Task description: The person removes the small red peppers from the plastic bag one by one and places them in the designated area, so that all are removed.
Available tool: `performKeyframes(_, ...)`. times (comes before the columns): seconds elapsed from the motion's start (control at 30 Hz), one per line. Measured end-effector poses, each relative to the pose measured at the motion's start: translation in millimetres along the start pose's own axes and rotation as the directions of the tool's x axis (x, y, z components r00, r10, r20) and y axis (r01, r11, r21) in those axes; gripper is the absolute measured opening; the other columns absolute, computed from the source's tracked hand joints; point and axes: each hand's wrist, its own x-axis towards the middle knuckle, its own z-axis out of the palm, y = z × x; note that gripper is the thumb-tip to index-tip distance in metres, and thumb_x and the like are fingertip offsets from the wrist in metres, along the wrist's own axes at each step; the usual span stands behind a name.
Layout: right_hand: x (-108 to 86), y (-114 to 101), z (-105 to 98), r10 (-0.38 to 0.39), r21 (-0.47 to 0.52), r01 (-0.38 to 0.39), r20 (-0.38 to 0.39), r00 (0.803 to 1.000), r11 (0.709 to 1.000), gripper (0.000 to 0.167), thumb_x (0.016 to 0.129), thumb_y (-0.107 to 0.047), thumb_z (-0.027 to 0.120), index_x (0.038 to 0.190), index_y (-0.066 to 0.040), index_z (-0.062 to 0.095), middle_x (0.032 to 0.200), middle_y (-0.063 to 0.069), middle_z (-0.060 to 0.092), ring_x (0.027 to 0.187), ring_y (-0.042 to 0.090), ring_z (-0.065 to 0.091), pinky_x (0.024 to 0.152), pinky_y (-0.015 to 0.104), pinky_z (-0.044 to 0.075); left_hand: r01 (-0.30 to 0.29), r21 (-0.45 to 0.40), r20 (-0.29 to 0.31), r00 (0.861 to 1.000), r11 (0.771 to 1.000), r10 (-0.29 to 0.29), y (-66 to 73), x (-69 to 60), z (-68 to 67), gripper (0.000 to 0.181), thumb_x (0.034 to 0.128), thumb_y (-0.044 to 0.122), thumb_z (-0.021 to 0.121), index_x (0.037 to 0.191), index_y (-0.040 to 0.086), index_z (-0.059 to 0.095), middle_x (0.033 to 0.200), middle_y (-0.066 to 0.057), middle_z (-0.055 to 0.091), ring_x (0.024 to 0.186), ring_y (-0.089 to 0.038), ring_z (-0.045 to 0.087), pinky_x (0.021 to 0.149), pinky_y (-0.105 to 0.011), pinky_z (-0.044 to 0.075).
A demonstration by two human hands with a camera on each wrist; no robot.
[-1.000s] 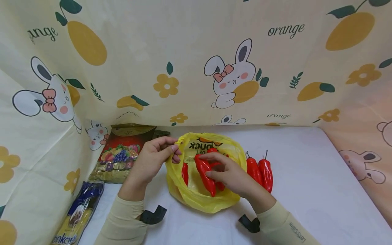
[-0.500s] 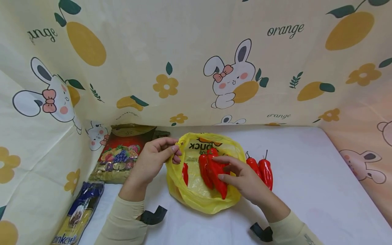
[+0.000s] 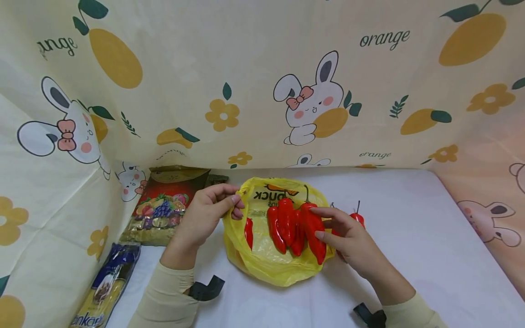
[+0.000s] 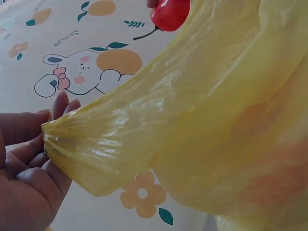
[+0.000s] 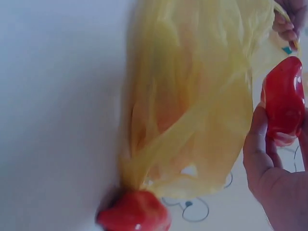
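Note:
My left hand (image 3: 207,212) pinches the gathered rim of a yellow plastic bag (image 3: 270,275), pulling it up to the left. In the left wrist view, thumb and fingers (image 4: 29,178) grip that corner. Several red peppers (image 3: 285,221) lie inside the open bag, and one more red pepper (image 3: 248,233) shows at its left side. My right hand (image 3: 348,237) holds a long red pepper (image 3: 312,233) between thumb and fingers over the bag's right rim, stem upward. In the right wrist view this pepper (image 5: 284,103) is beside the bag, above the table.
Right of the bag, more red peppers (image 3: 358,218) rest on the white table (image 3: 410,255), partly hidden by my right hand. A fruit-printed packet (image 3: 164,205) and a blue and yellow pack (image 3: 106,282) lie at the left. A printed cloth (image 3: 254,114) walls the back and sides.
My right hand has moved right with the pepper, from over the bag's middle to its right rim. The peppers inside now show more fully. My left hand keeps its place.

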Motion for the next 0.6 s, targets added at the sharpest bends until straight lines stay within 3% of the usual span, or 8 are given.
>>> performKeyframes(0.27, -9.5, 11, -19, -0.032, -0.01, 0.031, -0.048, 0.998, 0.999, 0.049, 0.105, -0.008, 0.072, 0.152, -0.013, 0.06, 0.149, 0.017, 0.056, 0.129, 0.039, 0.057, 0.091, 0.041, 0.064, -0.007, -0.002, -0.001, 1.0, 1.0, 0.007, -0.9, 0.6, -0.7, 0.019, 0.1103, -0.002, 0.06, 0.125, -0.011, 0.067, 0.101, -0.021, 0.072, 0.083, -0.025, 0.074, 0.083, -0.035, 0.066)
performKeyframes(0.4, -14.8, 19, -32, -0.013, -0.016, 0.012, -0.073, 0.997, 1.0, 0.049, 0.107, -0.01, 0.07, 0.154, -0.013, 0.058, 0.148, 0.019, 0.055, 0.126, 0.033, 0.059, 0.086, 0.043, 0.065, -0.014, -0.002, 0.001, 1.0, 1.0, 0.014, -1.1, 0.9, -0.1, 0.019, 0.1104, -0.002, 0.06, 0.125, -0.012, 0.067, 0.1, -0.021, 0.072, 0.083, -0.025, 0.074, 0.083, -0.034, 0.066)
performKeyframes(0.6, -18.3, 32, -58, -0.02, -0.005, 0.02, -0.128, 0.992, 1.0, 0.051, 0.111, -0.012, 0.066, 0.16, -0.014, 0.051, 0.153, 0.014, 0.047, 0.129, 0.024, 0.055, 0.09, 0.037, 0.064, -0.019, -0.001, -0.001, 1.0, 1.0, 0.019, -1.3, 0.9, 0.6, 0.019, 0.1102, -0.002, 0.06, 0.126, -0.011, 0.067, 0.101, -0.021, 0.072, 0.083, -0.025, 0.074, 0.083, -0.034, 0.065)
